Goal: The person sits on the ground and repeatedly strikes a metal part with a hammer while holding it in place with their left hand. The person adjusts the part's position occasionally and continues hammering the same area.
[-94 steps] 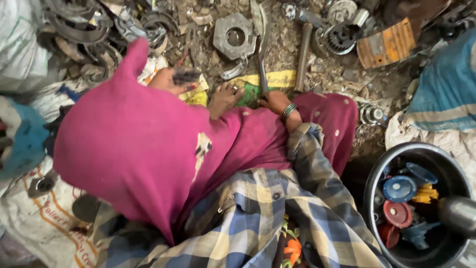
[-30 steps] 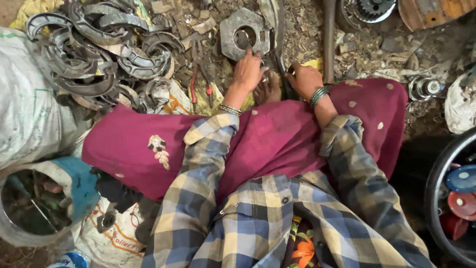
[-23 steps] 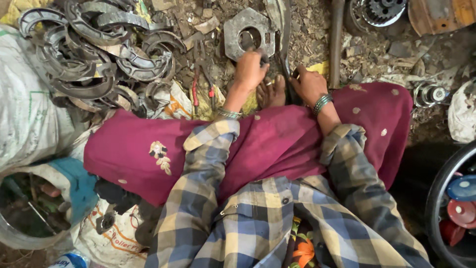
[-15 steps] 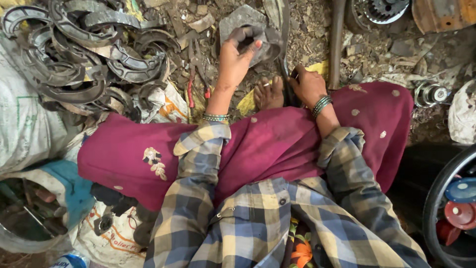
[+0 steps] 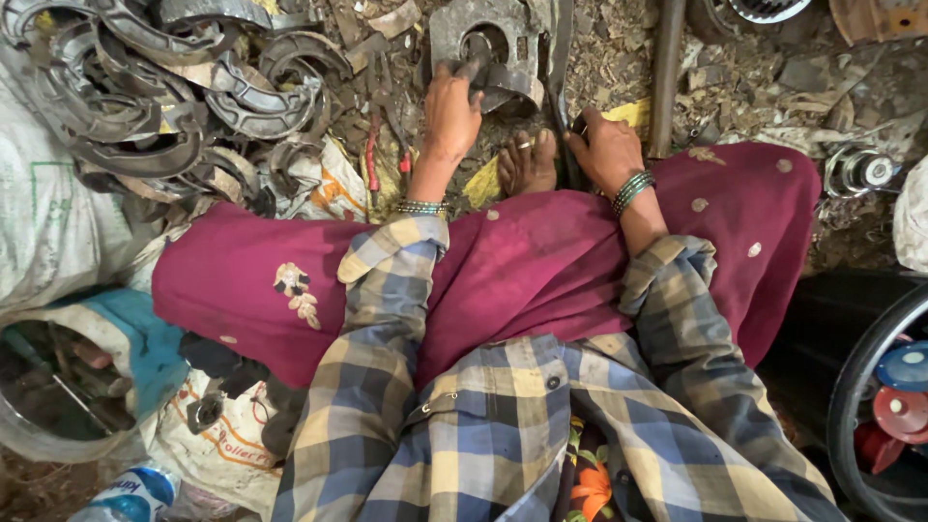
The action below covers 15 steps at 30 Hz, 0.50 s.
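A heap of curved, rusty grey metal brake shoes (image 5: 164, 106) fills the upper left of the littered ground. Beside it lies a grey cast-metal housing with a round hole (image 5: 488, 43) (grimy all over); the left hand (image 5: 452, 111) grips its lower edge. The right hand (image 5: 604, 150) is clenched around a thin dark metal tool (image 5: 561, 68).

Blue-and-cream plaid shirt sleeves, magenta skirt, green bangles at both wrists.
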Each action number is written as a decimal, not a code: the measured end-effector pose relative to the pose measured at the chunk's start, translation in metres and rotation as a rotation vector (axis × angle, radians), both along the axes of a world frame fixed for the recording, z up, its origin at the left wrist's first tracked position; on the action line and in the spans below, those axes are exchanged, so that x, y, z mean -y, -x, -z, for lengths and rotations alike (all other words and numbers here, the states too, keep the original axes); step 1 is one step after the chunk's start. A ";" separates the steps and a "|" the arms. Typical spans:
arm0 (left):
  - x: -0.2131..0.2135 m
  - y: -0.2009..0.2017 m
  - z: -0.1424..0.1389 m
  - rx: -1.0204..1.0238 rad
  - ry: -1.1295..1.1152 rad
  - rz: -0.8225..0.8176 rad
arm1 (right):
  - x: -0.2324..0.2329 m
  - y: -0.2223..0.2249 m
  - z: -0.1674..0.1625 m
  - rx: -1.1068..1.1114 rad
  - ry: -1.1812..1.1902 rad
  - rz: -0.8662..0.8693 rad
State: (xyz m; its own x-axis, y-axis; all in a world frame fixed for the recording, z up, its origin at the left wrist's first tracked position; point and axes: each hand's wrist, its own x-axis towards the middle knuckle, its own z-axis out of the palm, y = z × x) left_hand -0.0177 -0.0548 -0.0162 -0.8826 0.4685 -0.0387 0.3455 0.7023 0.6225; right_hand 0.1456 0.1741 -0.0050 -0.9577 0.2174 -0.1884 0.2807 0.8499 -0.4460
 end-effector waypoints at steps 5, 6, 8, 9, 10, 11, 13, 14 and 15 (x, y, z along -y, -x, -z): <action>-0.003 -0.005 -0.015 -0.105 0.015 0.048 | 0.001 0.000 0.001 -0.052 0.001 -0.010; -0.006 -0.005 -0.017 -0.106 -0.019 0.059 | 0.000 0.000 0.001 -0.059 0.006 -0.006; -0.014 -0.007 -0.018 -0.142 -0.019 0.100 | 0.001 0.000 0.000 -0.042 0.022 0.000; -0.018 -0.008 -0.017 -0.176 0.015 0.128 | 0.001 0.000 -0.001 -0.033 0.030 0.003; -0.022 -0.009 -0.016 -0.210 0.049 0.155 | 0.001 0.001 -0.001 -0.035 0.030 0.001; -0.025 -0.009 -0.014 -0.278 0.079 0.195 | 0.002 0.001 -0.001 -0.037 0.029 -0.002; -0.028 -0.009 -0.009 -0.416 0.139 0.271 | 0.004 0.003 -0.005 -0.052 0.031 -0.002; -0.028 -0.009 -0.008 -0.321 0.151 0.254 | 0.005 0.004 -0.008 -0.064 0.033 0.002; -0.028 -0.009 -0.008 -0.225 0.162 0.236 | 0.007 0.005 -0.011 -0.076 0.034 0.005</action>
